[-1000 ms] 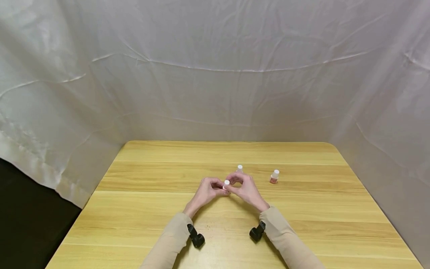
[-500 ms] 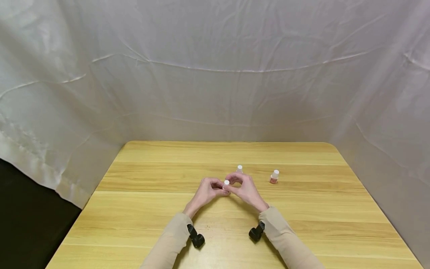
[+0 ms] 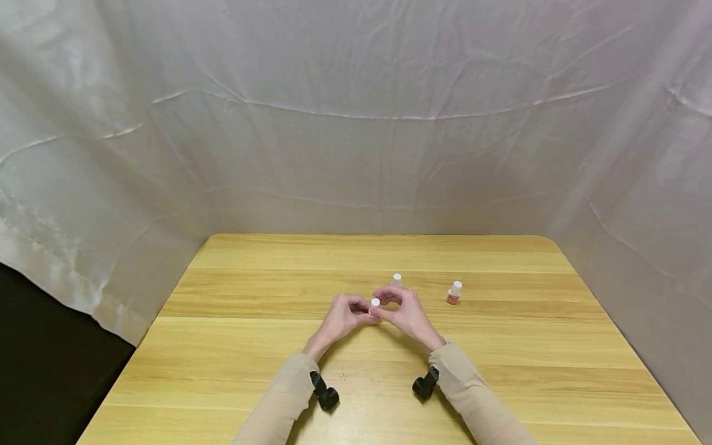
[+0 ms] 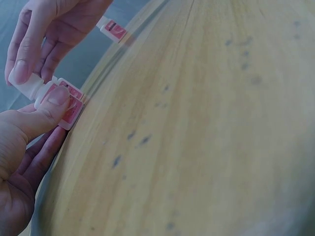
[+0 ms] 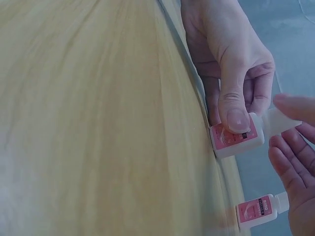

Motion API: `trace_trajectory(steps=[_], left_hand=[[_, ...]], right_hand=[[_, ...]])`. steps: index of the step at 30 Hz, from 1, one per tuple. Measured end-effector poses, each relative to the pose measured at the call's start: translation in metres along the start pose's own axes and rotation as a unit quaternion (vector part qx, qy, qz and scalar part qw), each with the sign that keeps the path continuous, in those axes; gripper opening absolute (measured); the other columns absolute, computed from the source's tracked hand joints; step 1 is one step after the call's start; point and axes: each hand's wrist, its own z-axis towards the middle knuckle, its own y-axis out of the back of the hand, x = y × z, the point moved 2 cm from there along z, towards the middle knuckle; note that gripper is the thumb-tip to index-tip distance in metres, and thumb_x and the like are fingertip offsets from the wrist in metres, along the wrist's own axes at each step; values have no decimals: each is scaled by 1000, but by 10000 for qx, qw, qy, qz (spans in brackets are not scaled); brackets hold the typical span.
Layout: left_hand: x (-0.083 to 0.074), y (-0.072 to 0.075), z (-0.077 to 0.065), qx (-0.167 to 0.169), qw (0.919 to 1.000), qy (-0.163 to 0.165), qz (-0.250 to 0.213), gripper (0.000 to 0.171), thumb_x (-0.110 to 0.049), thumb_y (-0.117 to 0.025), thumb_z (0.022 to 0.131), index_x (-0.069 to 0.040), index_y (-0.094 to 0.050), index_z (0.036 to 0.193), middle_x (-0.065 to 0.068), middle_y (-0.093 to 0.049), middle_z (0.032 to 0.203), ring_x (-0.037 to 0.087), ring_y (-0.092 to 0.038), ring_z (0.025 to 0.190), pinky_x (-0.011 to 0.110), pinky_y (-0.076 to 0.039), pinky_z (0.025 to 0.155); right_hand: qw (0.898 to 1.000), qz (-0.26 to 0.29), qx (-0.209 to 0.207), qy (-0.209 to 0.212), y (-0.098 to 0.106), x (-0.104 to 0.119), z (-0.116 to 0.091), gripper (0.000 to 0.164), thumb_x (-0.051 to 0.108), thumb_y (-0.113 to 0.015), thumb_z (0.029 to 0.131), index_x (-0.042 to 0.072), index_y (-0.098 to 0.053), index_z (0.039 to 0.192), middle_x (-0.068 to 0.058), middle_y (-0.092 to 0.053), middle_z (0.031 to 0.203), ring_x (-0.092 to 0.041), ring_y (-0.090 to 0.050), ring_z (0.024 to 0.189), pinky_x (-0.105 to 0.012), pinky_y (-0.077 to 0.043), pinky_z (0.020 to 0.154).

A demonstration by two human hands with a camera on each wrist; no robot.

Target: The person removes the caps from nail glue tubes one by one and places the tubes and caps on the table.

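My left hand (image 3: pixel 345 316) grips a small white bottle (image 5: pixel 241 140) with a pink-red label by its body, thumb across the label. The bottle stands at the middle of the table, its base at or very near the surface. My right hand (image 3: pixel 410 314) pinches the bottle's white cap (image 4: pixel 25 86) between thumb and fingers. The cap sits at the bottle's neck; whether it is loose I cannot tell. A second white-capped bottle (image 3: pixel 397 279) stands just behind my right hand, which partly hides it. Farther right stands a third bottle (image 3: pixel 454 293), upright and of the same kind.
The wooden table (image 3: pixel 267 266) has rounded back corners. Pale grey curtains (image 3: pixel 356 161) hang behind it and at both sides. Black wrist cameras (image 3: pixel 326 395) are strapped to both beige sleeves. A dark area lies beyond the table's left edge.
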Motion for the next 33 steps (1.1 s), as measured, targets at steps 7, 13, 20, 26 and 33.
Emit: trace_trajectory(steps=[7, 13, 20, 26, 33], left_hand=[[-3, 0, -2, -91, 10000, -23, -13, 16, 2, -80, 81, 5, -75, 96, 25, -75, 93, 39, -73, 87, 18, -59, 76], [11, -2, 4, -125, 9997, 115, 155, 16, 1, -81, 80, 3, -76, 95, 22, -76, 93, 38, -73, 89, 21, -60, 77], [28, -3, 8, -146, 9996, 51, 249, 16, -5, -82, 81, -1, -77, 96, 19, -77, 94, 34, -75, 89, 24, -61, 78], [28, -3, 7, -130, 9998, -5, 156, 18, -9, -85, 79, -5, -78, 95, 15, -78, 94, 29, -75, 87, 22, -61, 78], [27, -2, 7, -95, 9996, 69, 266, 18, -10, -85, 80, -5, -78, 95, 13, -78, 92, 15, -73, 83, 19, -60, 78]], right_hand=[[9999, -29, -35, 111, 1, -6, 1, 21, 5, -80, 84, 4, -72, 104, -11, -73, 100, -14, -68, 90, -43, -58, 95], [9999, -2, 58, 131, 0, -5, 0, 28, 1, -78, 85, -5, -69, 111, -14, -73, 105, -23, -69, 96, -44, -58, 97], [9991, -411, -106, -18, -1, -4, 1, 28, 8, -83, 81, 3, -71, 105, -8, -73, 99, -14, -67, 88, -36, -60, 86], [9990, -429, -123, -48, -1, -4, 1, 21, 7, -83, 80, 8, -72, 98, -6, -73, 94, -12, -66, 85, -37, -60, 85], [9994, -293, 0, 195, 0, -4, 0, 24, 4, -80, 82, 1, -72, 105, -12, -75, 101, -22, -70, 93, -47, -58, 96]])
